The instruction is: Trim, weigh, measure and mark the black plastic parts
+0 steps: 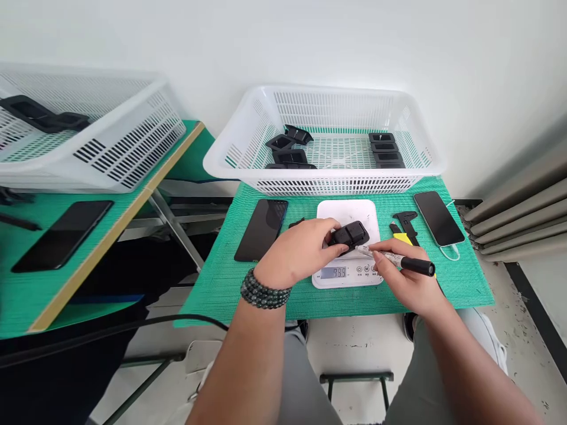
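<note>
My left hand point(308, 248) grips a black plastic part point(352, 235) between thumb and fingers, above the pan of a white digital scale point(348, 209). Whether the part touches the pan I cannot tell. In my right hand point(410, 280) is a marker pen point(394, 258) with a white barrel, its black end pointing right and its tip at the lower edge of the part. Digits show on the scale's display point(333, 272). Just right of the scale lie a black caliper point(406, 223) and a yellow tool point(402, 237), the latter partly covered by my right hand.
Behind the scale stands a white plastic basket point(325, 173) holding several black parts point(290, 156) at left and a stack point(386, 149) at right. Dark phones lie left point(261, 230) and right point(438, 217), the right one cabled. At far left, another table carries a second basket point(128, 136).
</note>
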A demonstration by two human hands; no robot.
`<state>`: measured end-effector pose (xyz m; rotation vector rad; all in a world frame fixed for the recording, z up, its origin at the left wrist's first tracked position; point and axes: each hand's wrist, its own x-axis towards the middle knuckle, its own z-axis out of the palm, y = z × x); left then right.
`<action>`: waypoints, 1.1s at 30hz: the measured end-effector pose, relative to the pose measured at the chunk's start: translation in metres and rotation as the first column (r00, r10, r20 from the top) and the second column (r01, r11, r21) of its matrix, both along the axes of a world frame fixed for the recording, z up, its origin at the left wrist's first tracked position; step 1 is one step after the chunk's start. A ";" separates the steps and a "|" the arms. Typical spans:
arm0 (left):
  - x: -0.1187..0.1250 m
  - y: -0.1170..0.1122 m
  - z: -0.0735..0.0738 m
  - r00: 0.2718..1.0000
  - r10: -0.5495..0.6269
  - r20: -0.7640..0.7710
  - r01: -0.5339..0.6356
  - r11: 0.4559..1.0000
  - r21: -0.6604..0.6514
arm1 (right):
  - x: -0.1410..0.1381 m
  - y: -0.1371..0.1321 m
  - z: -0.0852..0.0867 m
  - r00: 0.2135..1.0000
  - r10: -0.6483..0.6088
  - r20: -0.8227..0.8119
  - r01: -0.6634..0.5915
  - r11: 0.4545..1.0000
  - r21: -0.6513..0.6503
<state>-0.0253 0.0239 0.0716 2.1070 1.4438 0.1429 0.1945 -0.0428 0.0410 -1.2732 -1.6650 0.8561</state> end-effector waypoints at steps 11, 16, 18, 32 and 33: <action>0.003 0.001 0.001 1.000 0.002 -0.012 -0.002 1.000 -0.019 | 0.000 0.001 0.001 1.000 0.015 -0.006 -0.015 1.000 0.008; 0.004 0.000 0.005 1.000 0.001 -0.028 -0.002 1.000 -0.022 | 0.000 0.001 0.001 0.999 0.043 0.007 -0.044 0.999 0.009; 0.004 0.000 0.005 0.999 0.008 -0.031 -0.008 1.000 -0.015 | 0.001 0.001 0.001 0.999 0.035 0.028 -0.035 0.999 0.007; 0.003 0.000 0.004 1.000 0.006 -0.019 -0.006 1.000 -0.007 | -0.001 0.002 0.000 0.999 0.024 0.032 -0.026 0.999 0.042; 0.003 0.000 0.004 1.000 0.007 -0.018 -0.007 1.000 -0.004 | -0.001 0.001 0.000 0.999 0.016 0.038 -0.017 0.999 0.039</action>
